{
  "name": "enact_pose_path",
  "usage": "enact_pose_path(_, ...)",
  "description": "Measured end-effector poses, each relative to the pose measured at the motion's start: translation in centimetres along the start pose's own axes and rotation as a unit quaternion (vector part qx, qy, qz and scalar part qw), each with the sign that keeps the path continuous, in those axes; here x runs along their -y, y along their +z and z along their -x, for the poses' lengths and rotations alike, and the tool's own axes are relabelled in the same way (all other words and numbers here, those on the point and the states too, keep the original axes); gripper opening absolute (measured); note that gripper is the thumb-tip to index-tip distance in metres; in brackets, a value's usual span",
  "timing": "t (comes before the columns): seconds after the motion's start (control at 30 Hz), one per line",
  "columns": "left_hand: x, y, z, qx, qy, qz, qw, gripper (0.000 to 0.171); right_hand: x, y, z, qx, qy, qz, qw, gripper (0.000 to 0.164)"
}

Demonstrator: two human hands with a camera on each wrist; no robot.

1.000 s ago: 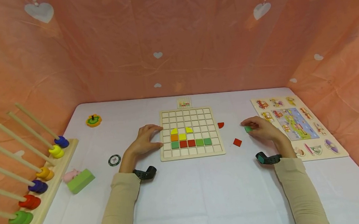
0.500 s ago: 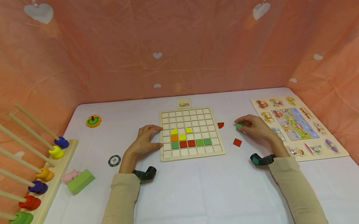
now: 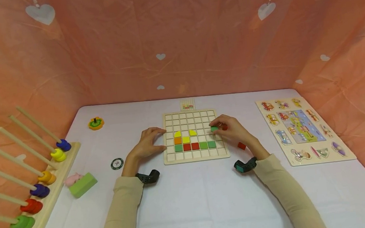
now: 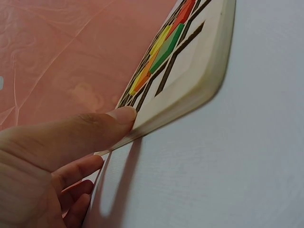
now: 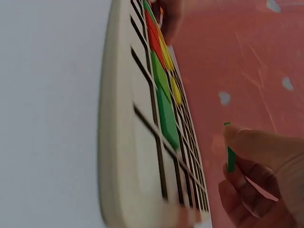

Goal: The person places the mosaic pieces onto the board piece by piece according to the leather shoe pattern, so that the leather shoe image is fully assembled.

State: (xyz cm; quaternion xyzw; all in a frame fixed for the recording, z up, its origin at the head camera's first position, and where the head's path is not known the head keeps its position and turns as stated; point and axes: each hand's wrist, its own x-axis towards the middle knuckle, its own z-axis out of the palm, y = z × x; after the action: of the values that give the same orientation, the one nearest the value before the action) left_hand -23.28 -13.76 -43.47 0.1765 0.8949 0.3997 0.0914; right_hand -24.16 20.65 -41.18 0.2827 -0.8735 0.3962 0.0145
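Observation:
A wooden grid board [image 3: 193, 159] lies mid-table with yellow, orange, red and green tiles set in some of its squares. At its left edge, my left hand [image 3: 145, 144] rests with relaxed fingers; the thumb [image 4: 124, 115] touches the rim in the left wrist view. My right hand [image 3: 233, 130] pinches a small green tile [image 3: 214, 128] between thumb and fingers over the board's right side. The right wrist view shows this green tile [image 5: 231, 159] edge-on, above the board surface. A red quarter-round tile [image 3: 225, 126] and a red square tile [image 3: 241, 145] are partly covered by the right hand and wrist.
Behind the board stands a small pattern card [image 3: 187, 104]. A picture puzzle [image 3: 285, 155] lies to the right. On the left are a peg rack [image 3: 43, 215] with coloured rings, a green block [image 3: 83, 185], a pink pig figure [image 3: 72, 179], a round chip [image 3: 117, 163] and a flower-shaped piece [image 3: 96, 123].
My right hand has carried the green tile leftward from beside the puzzle to the board's right side. The left hand has stayed at the board's left edge.

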Motion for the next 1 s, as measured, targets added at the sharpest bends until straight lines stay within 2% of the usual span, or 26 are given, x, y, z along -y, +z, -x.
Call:
enact_pose_path(0.23, 0.1, 0.1, 0.0, -0.003, 0.000, 0.005, 1.0000, 0.059, 1.2, 2.7, -1.4, 0.035, -0.050, -0.043, 0.997, 0.024)
enact_pose_path(0.37, 0.1, 0.1, -0.1, -0.005, -0.001, 0.008, 1.0000, 0.059, 1.3, 3.9, -1.9, 0.040, -0.072, -0.027, 0.996, 0.021)
enact_pose_path(0.5, 0.1, 0.1, -0.1, -0.005, -0.004, 0.010, 0.9999, 0.059, 1.5, 4.7, -2.2, 0.035, -0.071, -0.007, 0.997, 0.018)
enact_pose_path(0.8, 0.3, 0.1, -0.2, -0.005, -0.004, 0.011, 0.9999, 0.059, 1.9, 5.0, -2.4, 0.059, -0.082, 0.036, 0.994, 0.006)
enact_pose_path(1.0, 0.3, 0.1, -0.1, -0.004, -0.001, 0.009, 1.0000, 0.059, 2.0, 4.6, -2.2, 0.065, -0.092, 0.050, 0.992, 0.006)
